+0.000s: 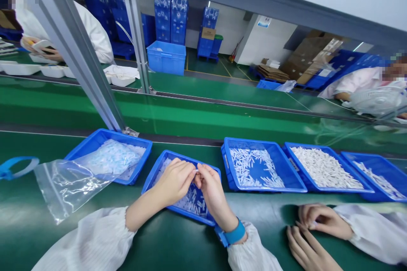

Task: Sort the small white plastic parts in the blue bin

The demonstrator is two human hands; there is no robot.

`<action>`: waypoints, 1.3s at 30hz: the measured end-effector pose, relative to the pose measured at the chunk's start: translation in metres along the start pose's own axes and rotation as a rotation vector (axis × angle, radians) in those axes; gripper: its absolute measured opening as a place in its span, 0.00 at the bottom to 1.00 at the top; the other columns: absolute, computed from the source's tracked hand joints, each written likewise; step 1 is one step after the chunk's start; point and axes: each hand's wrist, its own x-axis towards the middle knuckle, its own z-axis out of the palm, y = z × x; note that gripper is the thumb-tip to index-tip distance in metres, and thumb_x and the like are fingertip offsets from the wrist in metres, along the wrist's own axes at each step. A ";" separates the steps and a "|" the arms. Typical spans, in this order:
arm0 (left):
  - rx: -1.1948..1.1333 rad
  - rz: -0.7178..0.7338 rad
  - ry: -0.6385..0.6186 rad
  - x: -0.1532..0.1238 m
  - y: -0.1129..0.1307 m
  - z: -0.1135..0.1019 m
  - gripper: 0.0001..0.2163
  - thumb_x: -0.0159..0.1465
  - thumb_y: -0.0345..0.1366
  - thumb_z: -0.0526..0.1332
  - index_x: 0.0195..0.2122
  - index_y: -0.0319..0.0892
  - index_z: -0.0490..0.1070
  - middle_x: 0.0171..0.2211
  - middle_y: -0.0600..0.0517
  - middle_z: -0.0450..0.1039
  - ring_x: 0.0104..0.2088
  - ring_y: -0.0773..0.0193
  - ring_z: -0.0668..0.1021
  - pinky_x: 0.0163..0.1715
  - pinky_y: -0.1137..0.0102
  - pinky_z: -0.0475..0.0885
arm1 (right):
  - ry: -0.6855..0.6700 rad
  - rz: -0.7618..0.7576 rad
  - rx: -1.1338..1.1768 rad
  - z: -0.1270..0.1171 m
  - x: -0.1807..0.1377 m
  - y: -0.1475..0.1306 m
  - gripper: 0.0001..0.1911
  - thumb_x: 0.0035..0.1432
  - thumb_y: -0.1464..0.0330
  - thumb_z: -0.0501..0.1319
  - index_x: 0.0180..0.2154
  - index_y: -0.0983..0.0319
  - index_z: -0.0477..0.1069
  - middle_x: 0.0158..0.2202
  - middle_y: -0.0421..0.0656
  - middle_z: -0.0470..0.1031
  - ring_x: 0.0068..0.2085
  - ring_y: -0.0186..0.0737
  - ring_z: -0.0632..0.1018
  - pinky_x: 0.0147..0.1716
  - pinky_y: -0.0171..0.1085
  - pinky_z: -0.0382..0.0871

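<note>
My left hand (173, 182) and my right hand (212, 192) meet over a small blue tray (151, 179) of little white plastic parts. Both hands are closed in a pinch around one small white part (196, 171) held between the fingertips. A blue band (234, 234) is on my right wrist. Both arms wear white sleeves.
A clear plastic bag (68, 182) lies half in a blue tray (100, 137) at left. Three more blue trays (229, 165) of white parts stand to the right. A co-worker's two hands (313, 228) rest at lower right. A green conveyor belt (203, 114) runs behind, with other people beyond it.
</note>
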 end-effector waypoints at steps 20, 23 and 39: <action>0.089 -0.423 0.043 -0.002 -0.010 0.001 0.09 0.65 0.28 0.50 0.37 0.40 0.69 0.36 0.49 0.74 0.41 0.56 0.72 0.42 0.61 0.64 | 0.980 -1.010 -1.045 -0.058 0.006 -0.056 0.11 0.61 0.64 0.56 0.39 0.65 0.71 0.37 0.50 0.71 0.41 0.46 0.70 0.45 0.46 0.61; 0.101 -0.411 0.027 -0.004 -0.013 0.004 0.09 0.61 0.25 0.52 0.38 0.39 0.70 0.37 0.48 0.74 0.43 0.55 0.72 0.44 0.60 0.65 | 0.956 -0.974 -1.078 -0.062 0.011 -0.054 0.14 0.61 0.64 0.56 0.44 0.66 0.70 0.42 0.53 0.70 0.46 0.49 0.69 0.48 0.49 0.60; 0.352 -0.219 -0.331 -0.011 -0.020 0.020 0.16 0.62 0.27 0.48 0.48 0.36 0.69 0.47 0.41 0.70 0.47 0.48 0.70 0.43 0.55 0.66 | -0.202 -0.658 -1.524 -0.026 0.004 -0.020 0.11 0.61 0.73 0.52 0.37 0.62 0.73 0.28 0.44 0.76 0.32 0.40 0.73 0.39 0.38 0.59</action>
